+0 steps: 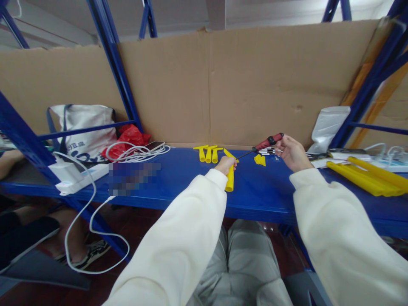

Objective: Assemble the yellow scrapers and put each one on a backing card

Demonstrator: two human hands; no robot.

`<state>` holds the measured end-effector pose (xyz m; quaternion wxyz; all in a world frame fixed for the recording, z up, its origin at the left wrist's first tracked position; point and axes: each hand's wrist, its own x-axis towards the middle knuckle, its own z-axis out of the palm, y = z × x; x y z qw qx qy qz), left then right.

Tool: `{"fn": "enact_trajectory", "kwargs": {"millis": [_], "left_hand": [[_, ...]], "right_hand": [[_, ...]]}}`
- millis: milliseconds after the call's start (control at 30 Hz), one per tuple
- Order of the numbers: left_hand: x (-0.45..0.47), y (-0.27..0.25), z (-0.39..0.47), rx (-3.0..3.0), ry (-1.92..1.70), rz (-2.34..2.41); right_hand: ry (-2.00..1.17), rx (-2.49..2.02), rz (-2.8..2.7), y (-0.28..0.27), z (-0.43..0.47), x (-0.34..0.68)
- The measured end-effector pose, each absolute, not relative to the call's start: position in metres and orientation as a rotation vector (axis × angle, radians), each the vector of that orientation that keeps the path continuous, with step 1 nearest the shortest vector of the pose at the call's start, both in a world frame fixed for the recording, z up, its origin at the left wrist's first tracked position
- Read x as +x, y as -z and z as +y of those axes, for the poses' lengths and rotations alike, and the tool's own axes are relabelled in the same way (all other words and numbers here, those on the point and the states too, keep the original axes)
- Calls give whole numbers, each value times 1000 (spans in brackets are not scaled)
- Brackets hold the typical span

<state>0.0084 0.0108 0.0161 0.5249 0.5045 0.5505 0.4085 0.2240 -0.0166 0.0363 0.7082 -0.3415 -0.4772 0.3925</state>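
Observation:
My left hand [227, 165] is closed around a yellow tube-shaped piece [230, 180], whose round end points toward me; its top shows beyond my fingers. A screwdriver [265, 143] with a red and black handle slants up to the right. Its dark shaft runs down to my left hand, and the tip is hidden there. My right hand [295, 154] has its fingers bent at the handle's rear end, pinching it as far as I can see. Left of my left hand, several yellow T-shaped pieces [209, 154] lie in a row. Small yellow parts [260, 160] lie below the handle.
Long yellow tubes [366, 176] lie on the blue shelf [188, 178] at right, near a white pouch [330, 127]. At left are a power strip [83, 178], coiled white cable [140, 153], a red bag [132, 136] and a tote bag [84, 127]. Cardboard [248, 85] stands behind. Another person's leg [70, 225] shows.

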Motion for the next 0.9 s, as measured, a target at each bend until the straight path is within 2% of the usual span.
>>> {"fn": "enact_trajectory", "kwargs": {"millis": [267, 900], "left_hand": [[8, -14, 15, 1214, -966, 1303], [8, -13, 16, 1207, -965, 1303]], "right_hand": [[-802, -780, -999, -33, -12, 225], [-867, -769, -1048, -38, -18, 221]]}}
